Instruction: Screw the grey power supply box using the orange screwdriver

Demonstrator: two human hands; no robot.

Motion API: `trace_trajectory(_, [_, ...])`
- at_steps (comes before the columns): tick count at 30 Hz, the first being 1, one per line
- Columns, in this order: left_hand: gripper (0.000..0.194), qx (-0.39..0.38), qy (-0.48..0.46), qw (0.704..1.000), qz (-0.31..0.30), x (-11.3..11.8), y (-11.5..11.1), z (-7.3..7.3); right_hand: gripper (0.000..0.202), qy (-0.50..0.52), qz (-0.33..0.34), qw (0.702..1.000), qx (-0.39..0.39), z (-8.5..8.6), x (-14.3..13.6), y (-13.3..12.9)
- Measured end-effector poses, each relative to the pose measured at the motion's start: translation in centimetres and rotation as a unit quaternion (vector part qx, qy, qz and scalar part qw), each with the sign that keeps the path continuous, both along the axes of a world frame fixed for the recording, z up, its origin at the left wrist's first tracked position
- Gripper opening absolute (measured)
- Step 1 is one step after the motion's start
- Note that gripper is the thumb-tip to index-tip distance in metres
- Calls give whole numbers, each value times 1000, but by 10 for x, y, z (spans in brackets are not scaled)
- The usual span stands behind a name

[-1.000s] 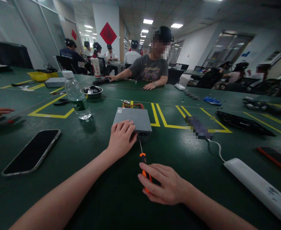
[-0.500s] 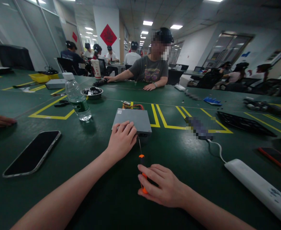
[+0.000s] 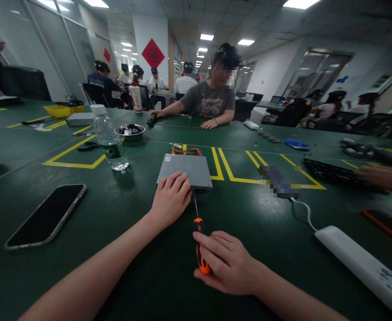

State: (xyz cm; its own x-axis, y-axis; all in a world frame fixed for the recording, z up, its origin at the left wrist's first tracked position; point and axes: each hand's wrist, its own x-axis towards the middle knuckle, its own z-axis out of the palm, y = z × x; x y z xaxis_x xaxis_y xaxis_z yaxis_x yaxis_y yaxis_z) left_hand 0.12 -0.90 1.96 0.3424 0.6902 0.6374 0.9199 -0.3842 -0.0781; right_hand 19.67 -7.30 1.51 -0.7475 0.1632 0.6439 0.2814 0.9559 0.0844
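Note:
A grey metal computer power supply (image 3: pixel 196 167) lies on the green table in front of me, its bundle of coloured cables (image 3: pixel 191 151) at the far side. My left hand (image 3: pixel 172 194) holds it at the near left edge, fingers curved over the top; the thumb is hidden. Held by its handle in my right hand (image 3: pixel 222 261) is an orange and black screwdriver (image 3: pixel 198 227). Its thin shaft points away from me to the near face of the power supply, just right of my left fingers. The exact spot the tip meets is too small to make out.
On the left are a phone (image 3: pixel 47 216), a water bottle (image 3: pixel 110 142) and a metal bowl (image 3: pixel 130 130) of small parts. A white power strip (image 3: pixel 359 263) lies to the right. A co-worker (image 3: pixel 212 100) sits opposite; another person's hand (image 3: pixel 383 176) touches a black panel (image 3: pixel 339 174).
The fingers of my right hand have shifted around the screwdriver, and more of its handle shows. My left hand and the power supply stay put. Another person's hand has come in at the right.

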Motion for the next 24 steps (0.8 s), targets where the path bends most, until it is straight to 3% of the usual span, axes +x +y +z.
trace_trajectory(6, [25,-3,-15,1000,-1,0,1,-1,27,-74,-23,997,-24,5,-3,-3])
trace_trajectory(13, [25,-9,-18,1000,-3,0,0,1,21,-46,-6,999,8,-4,-4,-2])
trace_trajectory(24, [26,-9,-13,1000,-2,-1,1,-1,26,-86,-4,996,-16,-2,-5,0])
